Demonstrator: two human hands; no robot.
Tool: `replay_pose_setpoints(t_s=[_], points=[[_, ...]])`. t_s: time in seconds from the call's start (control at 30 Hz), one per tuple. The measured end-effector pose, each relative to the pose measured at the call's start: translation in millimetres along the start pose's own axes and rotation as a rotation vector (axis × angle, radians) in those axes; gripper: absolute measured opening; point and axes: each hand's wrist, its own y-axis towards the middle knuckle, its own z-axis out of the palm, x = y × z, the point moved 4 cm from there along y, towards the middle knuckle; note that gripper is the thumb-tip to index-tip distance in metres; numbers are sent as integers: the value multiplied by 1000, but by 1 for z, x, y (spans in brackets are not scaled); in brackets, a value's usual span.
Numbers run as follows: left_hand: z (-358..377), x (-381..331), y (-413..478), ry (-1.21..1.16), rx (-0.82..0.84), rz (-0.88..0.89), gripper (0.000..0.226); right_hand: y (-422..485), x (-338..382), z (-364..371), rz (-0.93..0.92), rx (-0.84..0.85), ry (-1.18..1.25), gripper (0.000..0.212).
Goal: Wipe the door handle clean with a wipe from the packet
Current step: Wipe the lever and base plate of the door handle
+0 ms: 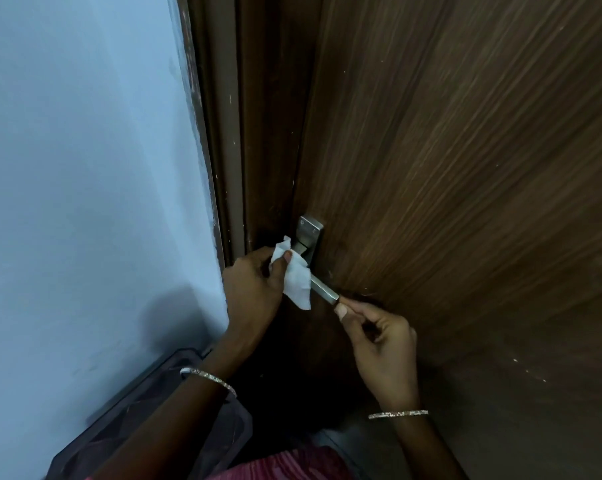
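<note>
A steel lever door handle (324, 291) juts from its metal backplate (310, 231) on the brown wooden door (465, 150). My left hand (254, 285) grips a white wipe (297, 278) and holds it wrapped over the near part of the lever. The wipe hides the middle of the lever; its lower corner hangs loose. My right hand (379, 334) pinches the free tip of the lever between thumb and forefinger. The wipe packet is not in view.
The dark door frame (230, 133) runs up beside a pale blue wall (85, 168) on the left. A dark translucent plastic bin (147, 410) stands low by the wall under my left forearm. Pink cloth (292, 465) shows at the bottom edge.
</note>
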Motion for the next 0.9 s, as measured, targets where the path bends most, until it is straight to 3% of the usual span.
replay_pose_setpoints(t_s=[0.27, 0.5, 0.7, 0.9], points=[[14, -15, 6, -24, 3, -36, 23, 11, 1, -2, -4, 39, -9, 8], [17, 3, -6, -277, -5, -355, 28, 15, -4, 3, 26, 30, 31, 7], [24, -15, -2, -212, -28, -181, 22, 19, -8, 5, 81, 54, 105, 5], [28, -36, -1, -55, -159, 11, 23, 17, -11, 5, 102, 76, 131, 5]])
